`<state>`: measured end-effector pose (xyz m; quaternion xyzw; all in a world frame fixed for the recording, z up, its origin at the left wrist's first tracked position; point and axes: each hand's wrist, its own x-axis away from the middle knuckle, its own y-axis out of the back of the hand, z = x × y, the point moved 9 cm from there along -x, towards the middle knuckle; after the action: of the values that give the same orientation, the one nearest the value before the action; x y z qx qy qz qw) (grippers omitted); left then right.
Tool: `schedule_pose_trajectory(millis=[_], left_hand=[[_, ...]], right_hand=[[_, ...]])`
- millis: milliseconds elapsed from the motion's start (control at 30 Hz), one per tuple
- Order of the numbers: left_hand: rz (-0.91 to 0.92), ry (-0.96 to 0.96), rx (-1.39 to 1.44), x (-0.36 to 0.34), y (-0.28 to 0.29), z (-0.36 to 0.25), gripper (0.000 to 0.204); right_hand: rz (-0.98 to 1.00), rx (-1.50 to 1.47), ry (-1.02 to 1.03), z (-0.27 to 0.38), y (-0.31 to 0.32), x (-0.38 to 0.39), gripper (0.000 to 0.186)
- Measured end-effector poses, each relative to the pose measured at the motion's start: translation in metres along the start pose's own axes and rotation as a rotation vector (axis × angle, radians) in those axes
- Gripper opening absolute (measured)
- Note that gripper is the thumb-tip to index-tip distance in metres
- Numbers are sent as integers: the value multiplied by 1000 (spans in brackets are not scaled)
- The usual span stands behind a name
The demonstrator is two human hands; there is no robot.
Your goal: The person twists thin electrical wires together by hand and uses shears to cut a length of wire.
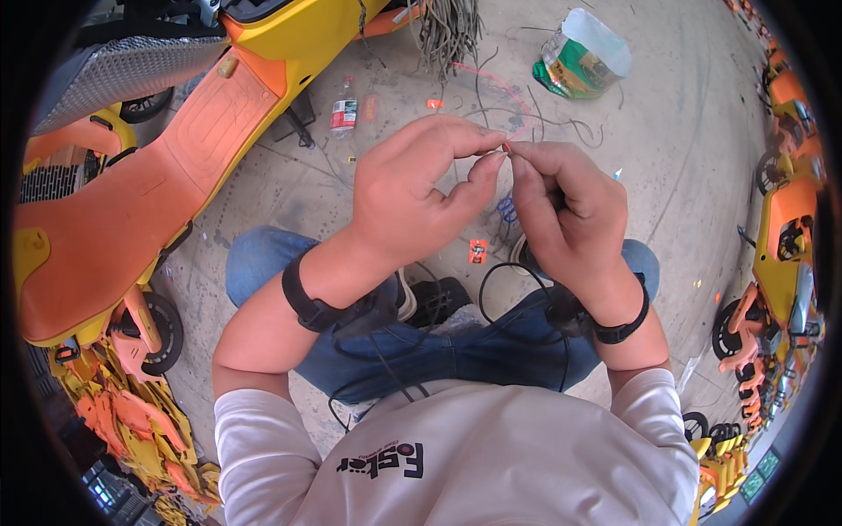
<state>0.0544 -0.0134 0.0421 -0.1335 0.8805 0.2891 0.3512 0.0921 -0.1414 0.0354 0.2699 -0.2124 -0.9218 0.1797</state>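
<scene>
My left hand (421, 188) and my right hand (566, 202) meet fingertip to fingertip above my crossed legs, both pinched on a tiny thin red piece (507, 147), perhaps a wire end; its detail is too small to make out. My right fingers are curled behind the thumb. Thin grey wires lie on the floor beyond my hands. Below them on the floor are a blue coiled piece (506, 209) and a small orange card (478, 252). Black straps with cables are on both my forearms.
A yellow-orange scooter (105, 219) stands at left, piled panels (132, 421) behind it. Ahead are a plastic bottle (344, 112), an opened green-white bag (579, 57) and a hanging grey cable bundle (443, 35). Rows of yellow-orange scooters (781, 228) line the right.
</scene>
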Motion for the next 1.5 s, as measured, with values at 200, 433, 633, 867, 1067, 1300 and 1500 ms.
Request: schedule_pose_trajectory(millis=[200,433,633,867,1067,1300,1500], left_hand=[[-12,-115,-98,2,-6,-5,15],[30,-42,-146,3,-8,-6,14],[1,4,-119,1,-4,-4,12],[26,283,33,4,-3,21,9],[118,335,103,0,4,34,6],[264,-8,-51,3,-18,9,11],[219,-60,-127,0,-19,-2,9]], right_hand=[[2,73,61,-1,-4,1,15],[12,80,44,-2,-7,3,14],[19,14,4,-2,-7,3,12],[31,32,30,2,-6,1,13],[28,-2,-19,-3,-5,2,15],[51,7,9,-1,-9,2,9],[95,-73,-101,-10,-11,3,8]])
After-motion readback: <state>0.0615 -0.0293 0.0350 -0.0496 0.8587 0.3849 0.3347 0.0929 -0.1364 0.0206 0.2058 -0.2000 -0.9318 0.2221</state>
